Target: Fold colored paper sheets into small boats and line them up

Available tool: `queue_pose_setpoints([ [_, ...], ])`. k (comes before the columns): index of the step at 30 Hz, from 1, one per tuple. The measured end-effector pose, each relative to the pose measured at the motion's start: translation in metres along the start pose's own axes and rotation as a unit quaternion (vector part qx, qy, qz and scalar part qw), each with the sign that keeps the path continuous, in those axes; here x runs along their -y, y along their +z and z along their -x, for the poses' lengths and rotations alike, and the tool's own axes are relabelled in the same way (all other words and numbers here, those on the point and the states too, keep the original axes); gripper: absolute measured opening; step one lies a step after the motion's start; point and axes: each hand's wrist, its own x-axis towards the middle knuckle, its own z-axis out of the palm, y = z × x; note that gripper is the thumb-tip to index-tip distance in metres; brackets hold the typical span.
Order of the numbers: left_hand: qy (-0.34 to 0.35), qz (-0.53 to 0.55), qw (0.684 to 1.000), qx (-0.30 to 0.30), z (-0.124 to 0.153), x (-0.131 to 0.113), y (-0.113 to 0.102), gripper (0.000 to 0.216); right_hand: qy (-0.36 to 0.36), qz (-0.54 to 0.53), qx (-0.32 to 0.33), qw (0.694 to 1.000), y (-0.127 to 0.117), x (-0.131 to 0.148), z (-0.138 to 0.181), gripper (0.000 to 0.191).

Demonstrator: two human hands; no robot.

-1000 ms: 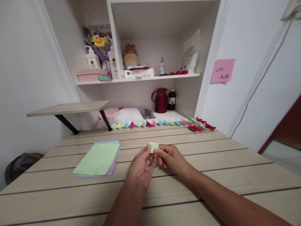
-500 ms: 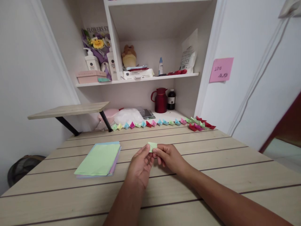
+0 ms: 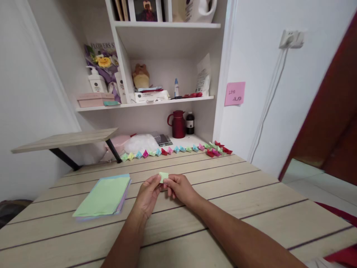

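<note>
Both grips meet over the worktop, a bit left of centre, mid-depth. L grip & R grip pinch the same small folded paper, pale green, btwn thumb & fingertips. L has its left end, R its right end. It's held just above the boards, not lying on them, w/ its far edge sticking up past my fingertips. The other fingers of both grips are curled in, w/ nothing else in them. Can't tell the exact fold, too small.

Left of L grip, near but apart, lies a flat stack of sheets on the worktop. Top sheet is green, w/ blue & purple edges showing under it.

Along the far edge of the worktop runs a row of paper shapes, left to right, in green, yellow, blue, pink & red. At its right end there's a looser clump of red, pink & green ones.

Behind the row, in the alcove, stands a red jug w/ a dark bottle just right of it. Can't tell if the 2 touch. A white plastic bag lies to their left.

The shelf above carries a pink box, a pump bottle & a plush toy. A pink sticky note is on the wall, far right. A wooden board on a black bracket juts out far left.
</note>
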Motion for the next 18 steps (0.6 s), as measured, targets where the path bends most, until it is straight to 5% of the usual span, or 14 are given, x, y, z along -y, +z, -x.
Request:
queue_pose_setpoints([
  [10, 0.005, -0.061, 0.997, 0.055, 0.005, 0.000, 0.000, 0.029, 0.040, -0.016, -0.023, 0.999, -0.005, 0.000, 0.022, 0.038],
  [18, 0.016, -0.054, 0.998, -0.033, 0.005, 0.011, 0.003, 0.031, 0.041, -0.017, -0.052, 0.998, -0.010, 0.003, 0.020, 0.040],
])
